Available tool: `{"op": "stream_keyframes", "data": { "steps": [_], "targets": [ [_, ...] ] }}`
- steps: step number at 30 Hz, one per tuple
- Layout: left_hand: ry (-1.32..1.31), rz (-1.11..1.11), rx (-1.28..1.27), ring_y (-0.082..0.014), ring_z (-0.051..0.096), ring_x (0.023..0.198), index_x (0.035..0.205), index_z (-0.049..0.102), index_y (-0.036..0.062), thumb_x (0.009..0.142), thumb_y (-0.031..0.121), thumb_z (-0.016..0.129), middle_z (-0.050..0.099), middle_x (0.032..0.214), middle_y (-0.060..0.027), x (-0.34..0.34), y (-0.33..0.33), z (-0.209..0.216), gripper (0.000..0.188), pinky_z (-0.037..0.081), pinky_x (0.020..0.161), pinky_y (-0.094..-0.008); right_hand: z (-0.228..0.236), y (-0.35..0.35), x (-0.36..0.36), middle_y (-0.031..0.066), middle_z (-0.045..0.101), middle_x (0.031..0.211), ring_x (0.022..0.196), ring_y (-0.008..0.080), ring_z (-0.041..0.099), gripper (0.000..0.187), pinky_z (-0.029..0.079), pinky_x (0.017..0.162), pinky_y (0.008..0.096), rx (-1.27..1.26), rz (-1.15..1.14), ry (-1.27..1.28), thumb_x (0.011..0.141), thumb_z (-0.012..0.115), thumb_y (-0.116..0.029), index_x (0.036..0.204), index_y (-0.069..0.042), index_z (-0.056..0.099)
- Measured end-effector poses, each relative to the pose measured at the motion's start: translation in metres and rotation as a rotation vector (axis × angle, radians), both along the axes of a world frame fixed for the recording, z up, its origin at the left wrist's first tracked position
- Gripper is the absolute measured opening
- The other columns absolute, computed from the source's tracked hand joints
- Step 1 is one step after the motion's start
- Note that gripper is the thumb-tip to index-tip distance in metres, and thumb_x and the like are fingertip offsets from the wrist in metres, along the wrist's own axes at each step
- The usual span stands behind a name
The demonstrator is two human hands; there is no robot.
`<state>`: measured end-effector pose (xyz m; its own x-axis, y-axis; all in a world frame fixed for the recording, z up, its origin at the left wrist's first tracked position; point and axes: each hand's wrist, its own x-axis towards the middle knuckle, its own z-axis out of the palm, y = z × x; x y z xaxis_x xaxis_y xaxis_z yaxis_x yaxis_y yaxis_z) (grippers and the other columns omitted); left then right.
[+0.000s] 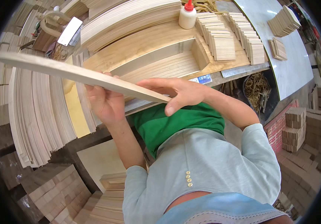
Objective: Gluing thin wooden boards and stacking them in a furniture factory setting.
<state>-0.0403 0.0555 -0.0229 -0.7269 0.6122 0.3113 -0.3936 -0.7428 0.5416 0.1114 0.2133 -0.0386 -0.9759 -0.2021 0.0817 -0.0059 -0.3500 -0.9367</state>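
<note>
A long, pale wooden strip slants across the front of me, its far end high at the left and its near end by my right hand. My left hand is closed around it from below, the thumb in front and fingertips showing over the top edge. My right hand is at the strip's right end, fingers stretched along the upper edge and thumb spread away below. Behind the strip lies a long open wooden frame with slatted wood inside it, on the wooden bench board.
Long wood strips are stacked at the left, more at the back. A red-capped white bottle stands near rows of small wooden pieces. A dark bin holds shavings at the right. A white device lies back left.
</note>
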Motion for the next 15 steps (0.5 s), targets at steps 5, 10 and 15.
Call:
{"op": "stream_keyframes", "data": {
  "steps": [5,10,15],
  "targets": [
    [-0.047,-0.119,0.230,-0.0242,0.057,0.099,0.126,0.052,0.0107,0.092,0.007,0.059,0.058,0.110,-0.0082,0.005,-0.002,-0.026,0.035,0.047,0.089,-0.0406,0.003,0.004,0.009,0.0129,0.041,0.143,0.131,0.0241,0.039,0.113,0.030,0.110,0.0388,-0.055,0.061,-0.128,0.061,0.085,-0.047,0.148,-0.003,0.028],
    [1.090,0.047,-1.269,-0.0250,0.063,0.099,0.116,0.060,0.0057,0.079,0.013,0.074,0.064,0.107,-0.0161,0.038,-0.042,0.016,0.041,0.052,0.077,-0.0308,0.034,0.045,0.042,0.0166,0.045,0.136,0.125,0.0293,0.045,0.099,0.035,0.106,0.0412,0.699,-0.229,0.011,0.063,0.082,-0.040,0.143,-0.004,0.037],
    [1.653,0.025,-0.853,-0.0363,0.056,0.106,0.118,0.061,0.0039,0.062,0.022,0.083,0.057,0.123,-0.0152,0.049,-0.063,0.097,0.062,0.048,0.090,-0.0406,0.061,0.064,0.054,0.0193,0.046,0.131,0.122,0.0357,0.044,0.094,0.038,0.102,0.0443,1.235,-0.400,0.177,0.059,0.082,-0.030,0.140,-0.006,0.040]
  ]
}}
